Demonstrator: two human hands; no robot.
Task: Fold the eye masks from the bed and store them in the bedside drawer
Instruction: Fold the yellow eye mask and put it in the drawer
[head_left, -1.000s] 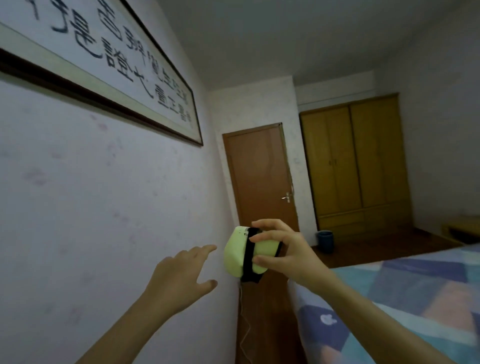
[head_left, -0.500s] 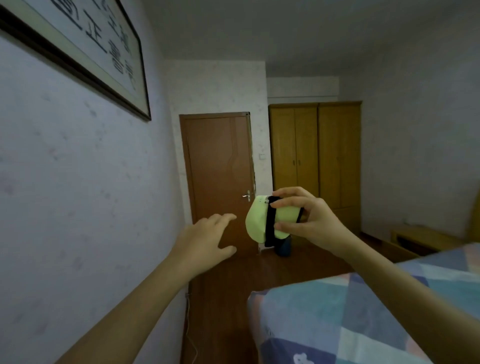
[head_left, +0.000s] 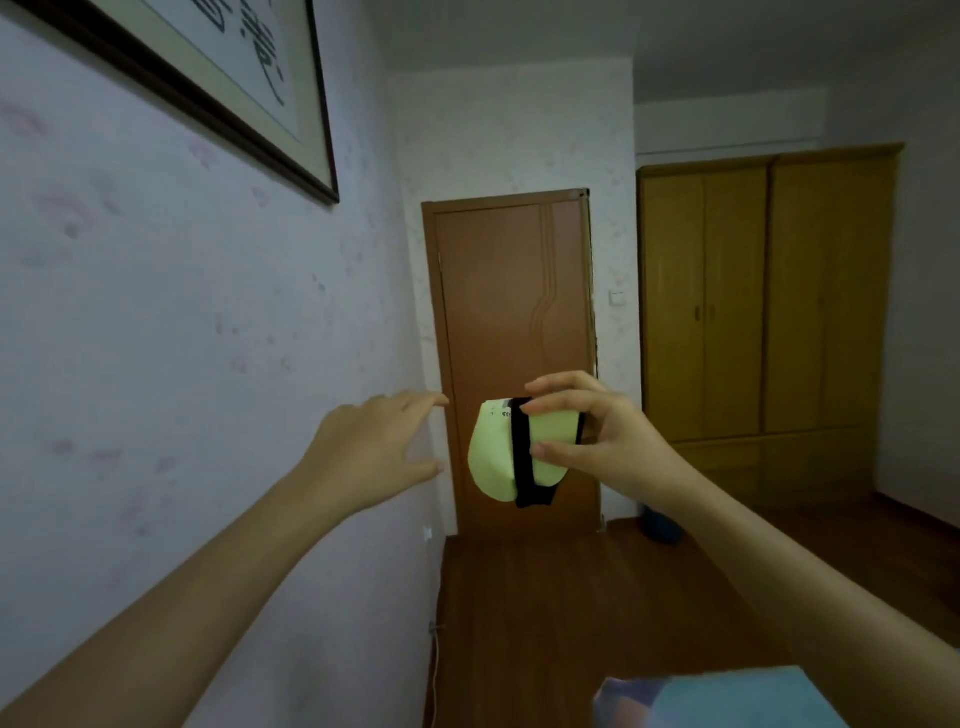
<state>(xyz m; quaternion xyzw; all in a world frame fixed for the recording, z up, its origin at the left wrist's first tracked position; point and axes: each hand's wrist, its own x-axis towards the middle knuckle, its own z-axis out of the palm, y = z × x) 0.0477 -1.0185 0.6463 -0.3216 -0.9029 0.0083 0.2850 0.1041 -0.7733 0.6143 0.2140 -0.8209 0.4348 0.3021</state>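
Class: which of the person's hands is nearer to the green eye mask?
Right. The right hand pinches the folded green eye mask in its fingers; the left hand hovers open beside it, apart, touching nothing.

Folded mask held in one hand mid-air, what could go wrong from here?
1. Only the right hand pinches the folded eye mask; the left hand is open and off it, so the fold may spring open.
2. The black strap loops loose below and could snag.
3. No drawer is in view, so placement may be blind.
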